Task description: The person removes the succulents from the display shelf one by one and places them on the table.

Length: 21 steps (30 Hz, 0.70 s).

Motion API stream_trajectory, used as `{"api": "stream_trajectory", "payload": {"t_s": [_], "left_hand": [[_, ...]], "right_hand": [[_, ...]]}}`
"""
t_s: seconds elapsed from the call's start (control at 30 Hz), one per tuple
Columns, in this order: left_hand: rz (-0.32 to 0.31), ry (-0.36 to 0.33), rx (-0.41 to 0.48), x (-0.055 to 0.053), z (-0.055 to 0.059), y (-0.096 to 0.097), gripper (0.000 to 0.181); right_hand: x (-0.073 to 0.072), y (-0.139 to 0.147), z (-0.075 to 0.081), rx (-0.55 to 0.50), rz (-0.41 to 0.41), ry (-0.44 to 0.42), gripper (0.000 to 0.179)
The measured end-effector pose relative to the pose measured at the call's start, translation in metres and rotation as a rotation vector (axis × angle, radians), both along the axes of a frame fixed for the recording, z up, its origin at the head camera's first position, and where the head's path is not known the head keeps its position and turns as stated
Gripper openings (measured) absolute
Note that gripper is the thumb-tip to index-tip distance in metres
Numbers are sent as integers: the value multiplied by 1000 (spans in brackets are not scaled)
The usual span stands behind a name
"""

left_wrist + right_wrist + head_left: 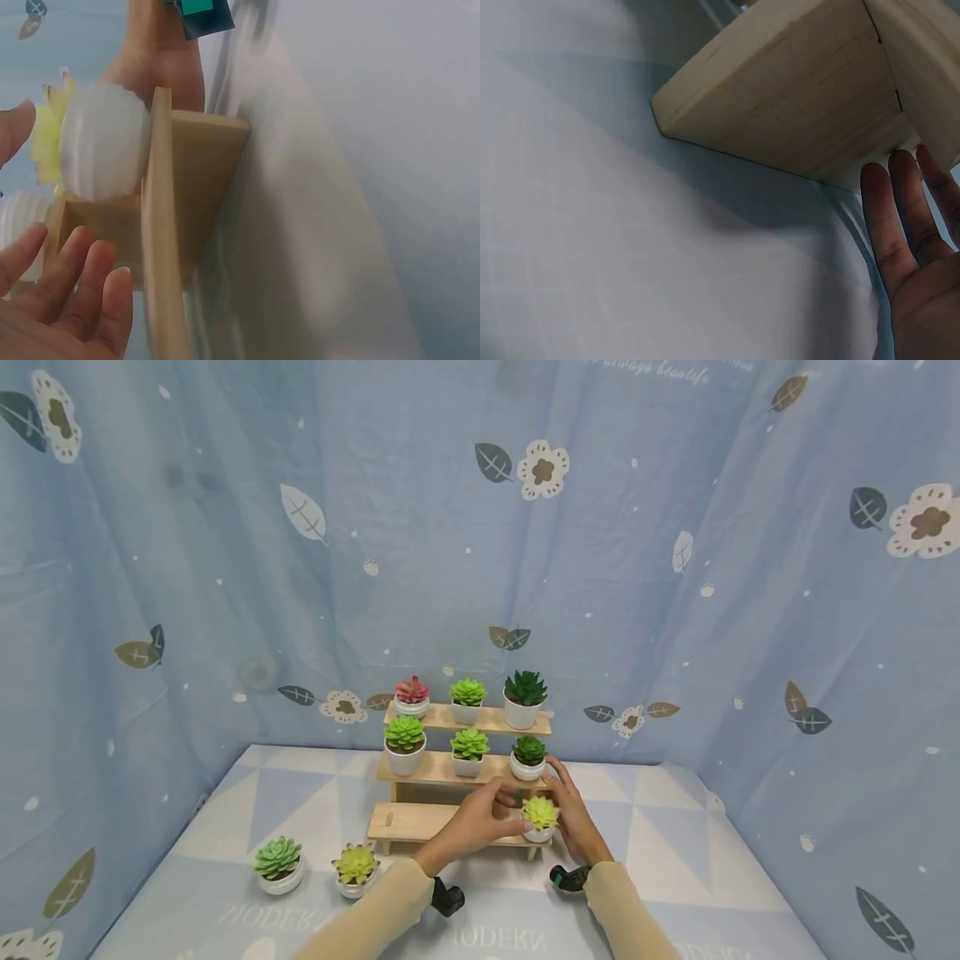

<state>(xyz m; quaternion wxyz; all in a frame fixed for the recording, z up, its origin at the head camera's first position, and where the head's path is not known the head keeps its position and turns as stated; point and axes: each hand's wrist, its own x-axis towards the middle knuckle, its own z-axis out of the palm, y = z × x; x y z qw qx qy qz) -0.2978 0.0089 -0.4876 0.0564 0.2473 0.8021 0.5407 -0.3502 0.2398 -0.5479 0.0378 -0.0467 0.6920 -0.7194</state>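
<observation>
A small yellow-green potted succulent (540, 812) stands at the right end of the lowest tier of a wooden plant stand (412, 821). Its white ribbed pot (105, 142) sits on the board in the left wrist view. My left hand (476, 818) is just left of this plant, thumb and fingers spread, with a gap to the pot in its wrist view. On the plant's other side is my right hand (573, 818), its extended fingers (889, 225) alongside the stand's right end. Neither palm holds anything.
Three potted succulents, including a red one (412, 691), line the top tier. Three green ones, such as the dark one (528, 752), fill the middle tier. On the table at left are a pale green succulent (278, 860) and a red-tipped one (356, 865). A patterned curtain (420, 543) hangs behind.
</observation>
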Motion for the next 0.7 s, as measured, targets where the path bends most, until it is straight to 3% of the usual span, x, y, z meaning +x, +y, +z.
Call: {"api": "stream_trajectory", "payload": {"t_s": [0.37,0.7], "left_hand": [[-1,-55,26,-2,-8,16,62],[-29,-30,16,-2,-9,20,68]], "right_hand": [[0,0,-1,-7,16,7,60],[0,0,1,3,9,1,55]]}}
